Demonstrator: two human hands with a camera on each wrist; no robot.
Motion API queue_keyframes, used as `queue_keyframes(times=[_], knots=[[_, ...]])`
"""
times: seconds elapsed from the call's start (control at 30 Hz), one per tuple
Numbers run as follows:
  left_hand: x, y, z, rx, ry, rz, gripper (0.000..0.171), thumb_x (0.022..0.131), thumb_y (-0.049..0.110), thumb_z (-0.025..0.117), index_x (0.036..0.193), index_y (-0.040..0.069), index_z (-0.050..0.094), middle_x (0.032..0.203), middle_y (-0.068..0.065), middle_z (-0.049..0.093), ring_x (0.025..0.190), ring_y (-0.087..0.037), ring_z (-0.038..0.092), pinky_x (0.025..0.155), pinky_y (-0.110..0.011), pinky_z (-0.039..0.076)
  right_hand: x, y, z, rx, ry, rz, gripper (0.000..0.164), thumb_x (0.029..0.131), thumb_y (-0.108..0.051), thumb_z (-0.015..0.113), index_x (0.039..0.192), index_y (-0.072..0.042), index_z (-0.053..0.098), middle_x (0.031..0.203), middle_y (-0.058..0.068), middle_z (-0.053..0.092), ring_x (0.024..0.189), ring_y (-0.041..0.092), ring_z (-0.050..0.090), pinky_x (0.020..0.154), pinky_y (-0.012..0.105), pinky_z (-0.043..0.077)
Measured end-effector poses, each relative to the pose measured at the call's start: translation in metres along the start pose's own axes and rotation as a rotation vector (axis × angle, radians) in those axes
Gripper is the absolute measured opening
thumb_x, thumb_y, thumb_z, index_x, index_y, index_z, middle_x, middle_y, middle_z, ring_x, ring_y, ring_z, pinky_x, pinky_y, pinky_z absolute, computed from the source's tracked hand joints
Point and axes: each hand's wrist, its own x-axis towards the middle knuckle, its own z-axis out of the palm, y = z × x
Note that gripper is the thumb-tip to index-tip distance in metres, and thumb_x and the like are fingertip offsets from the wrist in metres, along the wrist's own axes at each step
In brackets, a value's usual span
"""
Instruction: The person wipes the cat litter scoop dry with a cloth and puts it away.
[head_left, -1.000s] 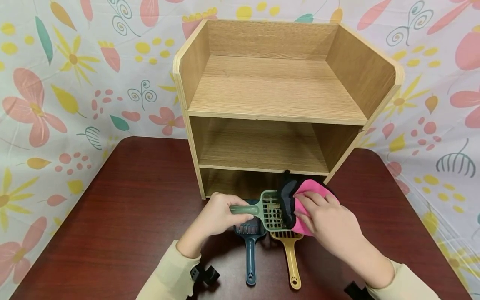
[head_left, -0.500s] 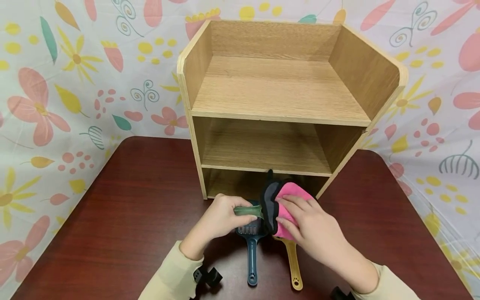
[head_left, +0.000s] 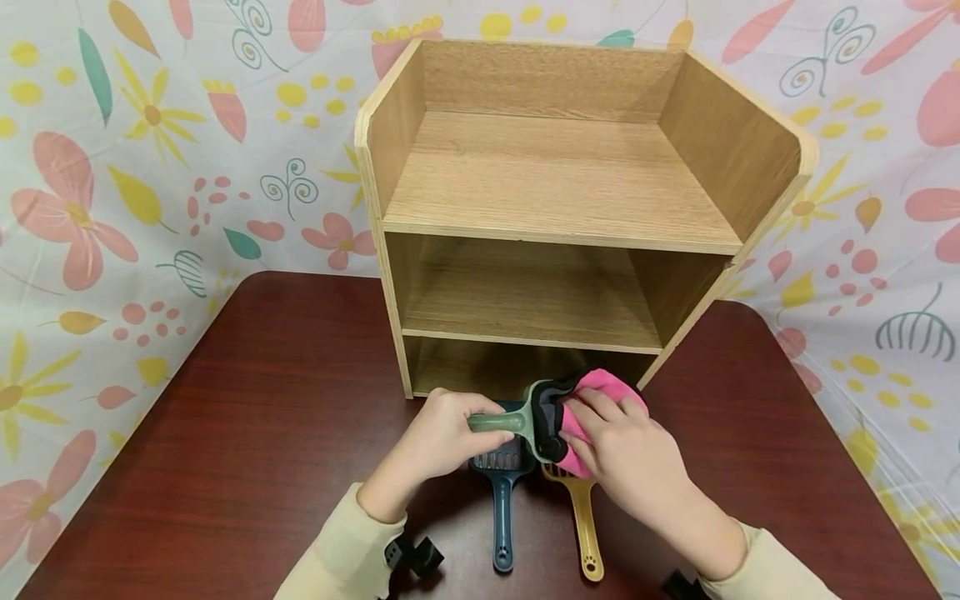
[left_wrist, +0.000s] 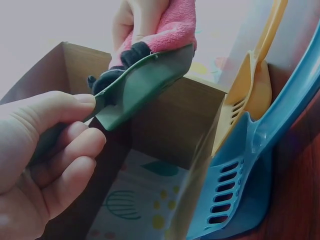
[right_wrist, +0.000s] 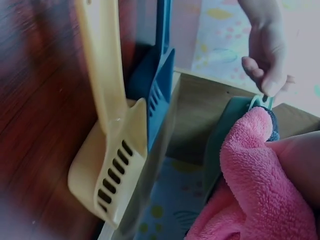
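Note:
My left hand (head_left: 438,433) grips the handle of a green litter scoop (left_wrist: 145,85) and holds it sideways above the table. A pink fluffy cloth (head_left: 609,387) with a dark grey and black edge is in my right hand (head_left: 637,454), pressed into the scoop's slotted head. The cloth hides most of that head in the head view. Beneath, a blue litter scoop (head_left: 503,521) and a yellow litter scoop (head_left: 585,529) lie side by side, handles toward me. In the right wrist view the cloth (right_wrist: 255,185) bunches against the green scoop's side.
A wooden shelf unit (head_left: 543,237) stands on the dark red table (head_left: 285,433) just behind the scoops, with an open top and two compartments below. Patterned fabric (head_left: 187,133) hangs around the table at the back and sides.
My right hand has moved left with the cloth over the green scoop's head, then slightly down and back right, so the scoop's neck shows again. My left hand keeps its grip.

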Motion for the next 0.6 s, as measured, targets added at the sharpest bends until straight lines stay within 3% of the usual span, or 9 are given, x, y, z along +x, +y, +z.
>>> queue_keyframes(times=[0.2,0.33,0.43,0.5,0.6], knots=[[0.0,-0.002,-0.003,-0.016,0.009,-0.012,0.014,0.074,0.016,0.079,0.084,0.008,0.075,0.072,0.001,0.072,0.056,0.006,0.052,0.052,-0.013,0.046,-0.003,0.008,-0.006,-0.005,0.022,0.031,0.039,0.08,-0.034,0.065,0.115,-0.015,0.066,0.113,0.005,0.064,0.095,0.034,0.057,0.063,0.041,0.053],[0.0,-0.002,-0.01,-0.076,-0.002,-0.072,0.015,0.074,0.015,0.079,0.086,0.008,0.075,0.071,-0.001,0.072,0.053,0.005,0.056,0.05,-0.017,0.049,-0.005,0.013,-0.013,0.082,0.015,0.146,0.04,0.082,-0.029,0.067,0.119,-0.016,0.064,0.12,0.003,0.062,0.099,0.032,0.057,0.07,0.045,0.052],[-0.001,-0.004,-0.018,-0.135,-0.017,-0.107,0.015,0.074,0.013,0.079,0.087,0.007,0.074,0.072,-0.004,0.072,0.051,0.003,0.059,0.05,-0.02,0.051,-0.007,0.02,-0.018,0.258,0.03,0.28,0.032,0.085,-0.022,0.067,0.116,-0.012,0.064,0.116,0.006,0.064,0.099,0.025,0.058,0.078,0.038,0.048],[-0.001,-0.005,-0.022,-0.172,-0.033,-0.122,0.015,0.074,0.012,0.079,0.088,0.007,0.074,0.072,-0.005,0.072,0.051,-0.001,0.061,0.05,-0.022,0.051,-0.01,0.026,-0.021,0.406,0.024,0.399,0.024,0.089,-0.019,0.065,0.112,-0.01,0.064,0.101,0.006,0.067,0.09,0.014,0.059,0.075,0.029,0.046],[-0.001,-0.006,-0.025,-0.205,-0.059,-0.132,0.015,0.074,0.013,0.079,0.087,0.009,0.075,0.069,-0.003,0.071,0.05,-0.003,0.061,0.049,-0.021,0.049,-0.015,0.033,-0.019,0.696,-0.004,0.562,0.015,0.095,-0.019,0.056,0.106,-0.012,0.063,0.083,-0.004,0.064,0.081,0.002,0.054,0.069,0.018,0.042]])
